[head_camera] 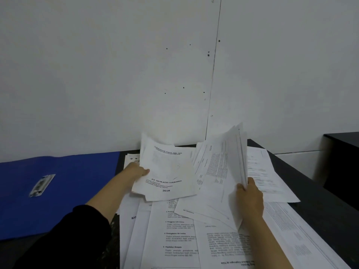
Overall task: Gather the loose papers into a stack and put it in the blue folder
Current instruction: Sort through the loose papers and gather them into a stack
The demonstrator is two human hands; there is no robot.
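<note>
My left hand point(137, 169), centre frame: gripping the title sheet point(167, 171) by its left edge. My right hand point(249, 195), lower right: clutching a raised sheaf point(219, 171). Loose papers point(174, 235): lying scattered beneath. Blue folder point(68, 191): lying open at left.

I see the left hand point(138, 170) pinching a title page point(167, 169), the right hand point(249, 197) gripping a raised sheaf point(223, 171) beside the blue folder point(58, 191).
</note>
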